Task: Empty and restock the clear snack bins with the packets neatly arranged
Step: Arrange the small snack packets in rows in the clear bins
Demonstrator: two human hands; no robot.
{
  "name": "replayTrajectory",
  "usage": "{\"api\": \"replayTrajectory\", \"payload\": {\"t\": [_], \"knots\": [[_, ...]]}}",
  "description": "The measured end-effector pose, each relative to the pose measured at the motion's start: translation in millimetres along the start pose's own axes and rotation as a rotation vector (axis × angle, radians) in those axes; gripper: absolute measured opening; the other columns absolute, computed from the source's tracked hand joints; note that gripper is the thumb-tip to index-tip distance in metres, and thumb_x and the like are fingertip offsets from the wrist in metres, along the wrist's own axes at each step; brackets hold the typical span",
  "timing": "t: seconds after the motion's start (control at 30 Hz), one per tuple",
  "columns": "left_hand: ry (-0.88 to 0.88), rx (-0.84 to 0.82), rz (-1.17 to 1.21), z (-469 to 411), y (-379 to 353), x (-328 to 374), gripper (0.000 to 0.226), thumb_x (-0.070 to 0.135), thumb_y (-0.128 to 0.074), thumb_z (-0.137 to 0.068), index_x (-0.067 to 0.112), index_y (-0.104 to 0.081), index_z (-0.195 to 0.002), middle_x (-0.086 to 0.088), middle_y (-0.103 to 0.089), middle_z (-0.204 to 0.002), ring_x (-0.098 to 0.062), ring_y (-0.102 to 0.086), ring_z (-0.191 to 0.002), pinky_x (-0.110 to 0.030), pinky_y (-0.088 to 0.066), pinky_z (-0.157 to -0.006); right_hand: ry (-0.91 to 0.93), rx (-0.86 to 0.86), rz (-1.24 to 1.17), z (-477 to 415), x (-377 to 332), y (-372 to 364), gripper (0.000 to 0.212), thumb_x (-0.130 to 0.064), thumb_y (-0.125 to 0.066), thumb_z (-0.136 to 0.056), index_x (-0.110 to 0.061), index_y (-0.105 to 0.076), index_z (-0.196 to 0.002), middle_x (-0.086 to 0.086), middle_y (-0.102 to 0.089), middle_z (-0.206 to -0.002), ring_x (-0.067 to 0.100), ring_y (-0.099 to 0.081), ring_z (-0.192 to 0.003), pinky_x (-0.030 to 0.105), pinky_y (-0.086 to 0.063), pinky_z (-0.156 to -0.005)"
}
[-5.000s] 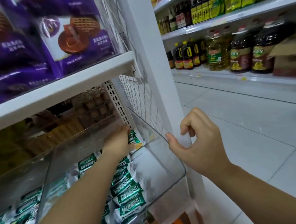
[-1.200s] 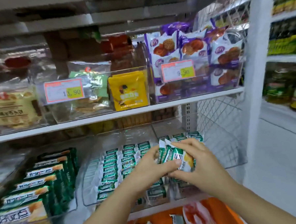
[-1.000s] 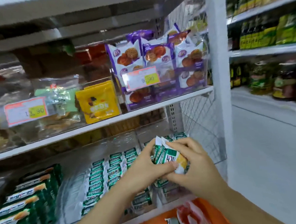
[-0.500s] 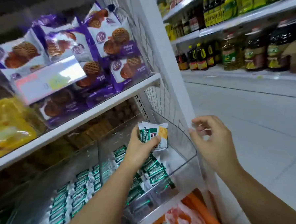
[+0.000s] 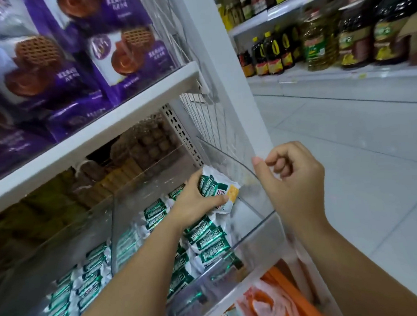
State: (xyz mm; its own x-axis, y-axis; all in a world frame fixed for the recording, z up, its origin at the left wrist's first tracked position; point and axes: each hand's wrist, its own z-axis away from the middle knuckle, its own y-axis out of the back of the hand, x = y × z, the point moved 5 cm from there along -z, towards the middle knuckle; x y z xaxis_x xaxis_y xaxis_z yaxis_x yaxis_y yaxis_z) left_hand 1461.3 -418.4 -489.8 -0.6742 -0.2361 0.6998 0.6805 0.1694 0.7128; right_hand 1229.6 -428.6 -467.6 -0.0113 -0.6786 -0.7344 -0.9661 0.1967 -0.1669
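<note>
"Lettering on the green-and-white packets (image 5: 207, 242) is smearing out on us. Are we making out those brown goods (image 5: 149, 146) behind the clear bin (image 5: 229, 156)?"

"We are not; they are blurring through the plastic. The left forearm (image 5: 141, 270) is covering part of the rows, and the frame is cutting off the orange thing (image 5: 282, 296) below."

"What are we seeing round about?"

"Purple waffle bags (image 5: 129, 48) on the upper shelf (image 5: 128, 113), wire mesh (image 5: 207, 116) beside the white post (image 5: 227, 72), oil bottles (image 5: 317, 45) across the aisle."

"And the bins?"

"Packets are lying in rows in the clear bin and the neighbouring bin (image 5: 50, 250). The left hand (image 5: 193, 202) is gripping a bunch of packets (image 5: 220, 193) at the back of the clear bin. The right hand (image 5: 296, 184) is hovering outside its side wall, fingers curling in on nothing, thumb by the rim — whether it is touching, we cannot tell."
</note>
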Motion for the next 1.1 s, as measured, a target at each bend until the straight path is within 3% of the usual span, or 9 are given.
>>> {"api": "replayTrajectory", "payload": {"t": [0.1, 0.17, 0.23, 0.33, 0.5, 0.67, 0.77, 0.93, 1.1], "knots": [[-0.035, -0.089, -0.434, -9.6, -4.5, 10.9, 0.11, 0.061, -0.076, -0.061, 0.031, -0.02, -0.151, 0.005, -0.041, -0.148, -0.02, -0.042, -0.133, -0.039, -0.037, -0.108, -0.004, 0.009, 0.002, 1.6, 0.2, -1.6, 0.021, -0.018, -0.069, -0.078, -0.017, -0.051, -0.067, -0.009, -0.044, -0.067, 0.005, -0.04, -0.06, 0.011, -0.032, -0.057], [-0.047, -0.134, -0.693, -15.8, -10.6, 17.3, 0.105, 0.059, -0.072, -0.072, 0.029, -0.012, -0.153, 0.003, -0.027, -0.156, -0.022, -0.03, -0.141, -0.044, -0.027, -0.113, -0.01, 0.01, 0.006, 1.6, 0.6, -1.7, 0.021, -0.018, -0.068, -0.078, -0.018, -0.05, -0.067, -0.009, -0.044, -0.067, 0.005, -0.04, -0.06, 0.012, -0.032, -0.057], [-0.072, -0.131, -0.825, -20.2, -14.5, 21.6, 0.098, 0.054, -0.07, -0.078, 0.027, -0.012, -0.153, 0.002, -0.02, -0.158, -0.022, -0.03, -0.14, -0.046, -0.023, -0.114, -0.011, 0.009, 0.008, 1.5, 0.7, -1.6, 0.021, -0.018, -0.068, -0.078, -0.019, -0.05, -0.067, -0.009, -0.043, -0.066, 0.005, -0.039, -0.059, 0.011, -0.032, -0.057], [-0.007, -0.093, -0.79, -25.4, -12.0, 14.7, 0.095, 0.057, -0.07, -0.077, 0.033, -0.017, -0.152, 0.002, -0.021, -0.151, -0.027, -0.04, -0.131, -0.046, -0.029, -0.111, -0.014, 0.006, 0.003, 0.8, 1.2, -1.1, 0.02, -0.018, -0.068, -0.078, -0.017, -0.051, -0.066, -0.007, -0.043, -0.066, 0.006, -0.039, -0.059, 0.01, -0.032, -0.057], [0.099, -0.114, -0.749, -28.4, -9.6, 12.6, 0.096, 0.06, -0.068, -0.077, 0.029, -0.017, -0.152, -0.008, -0.019, -0.15, -0.034, -0.018, -0.139, -0.049, -0.025, -0.113, -0.018, -0.006, -0.006, 0.0, 0.7, -1.0, 0.02, -0.019, -0.068, -0.077, -0.017, -0.052, -0.066, -0.008, -0.044, -0.066, 0.006, -0.039, -0.059, 0.012, -0.032, -0.057], [0.13, -0.248, -0.77, -30.1, -15.9, 3.8, 0.096, 0.066, -0.049, -0.085, 0.023, 0.002, -0.153, -0.002, 0.01, -0.161, -0.032, 0.012, -0.146, -0.057, -0.007, -0.116, -0.031, 0.006, 0.0, 0.9, 1.4, -2.1, 0.02, -0.019, -0.068, -0.077, -0.015, -0.053, -0.065, -0.006, -0.045, -0.066, 0.006, -0.039, -0.06, 0.013, -0.033, -0.056], [0.151, -0.268, -0.776, -33.7, -17.4, -2.0, 0.096, 0.068, -0.043, -0.087, 0.022, 0.009, -0.152, 0.0, 0.014, -0.16, -0.029, 0.017, -0.146, -0.059, -0.003, -0.116, -0.029, 0.007, 0.002, 1.1, 0.4, -2.1, 0.02, -0.018, -0.068, -0.077, -0.018, -0.051, -0.065, -0.008, -0.044, -0.067, 0.006, -0.039, -0.059, 0.012, -0.032, -0.056], [0.125, -0.247, -0.608, -32.0, -13.2, 3.9, 0.103, 0.067, -0.055, -0.081, 0.018, -0.001, -0.154, -0.003, 0.005, -0.161, -0.026, 0.005, -0.148, -0.049, -0.01, -0.119, -0.034, -0.007, 0.015, 0.5, -0.2, -1.8, 0.021, -0.018, -0.068, -0.077, -0.019, -0.05, -0.066, -0.009, -0.044, -0.067, 0.006, -0.039, -0.06, 0.012, -0.032, -0.056], [-0.088, 0.005, -0.513, 18.9, 7.3, 38.3, 0.068, 0.048, -0.055, -0.092, 0.019, -0.033, -0.148, -0.002, -0.027, -0.156, -0.02, -0.028, -0.142, -0.039, -0.026, -0.115, -0.09, -0.047, 0.043, 8.9, -7.7, 0.7, 0.023, -0.015, -0.069, -0.079, -0.021, -0.051, -0.067, -0.014, -0.046, -0.071, 0.004, -0.044, -0.066, 0.015, -0.035, -0.06]]}}
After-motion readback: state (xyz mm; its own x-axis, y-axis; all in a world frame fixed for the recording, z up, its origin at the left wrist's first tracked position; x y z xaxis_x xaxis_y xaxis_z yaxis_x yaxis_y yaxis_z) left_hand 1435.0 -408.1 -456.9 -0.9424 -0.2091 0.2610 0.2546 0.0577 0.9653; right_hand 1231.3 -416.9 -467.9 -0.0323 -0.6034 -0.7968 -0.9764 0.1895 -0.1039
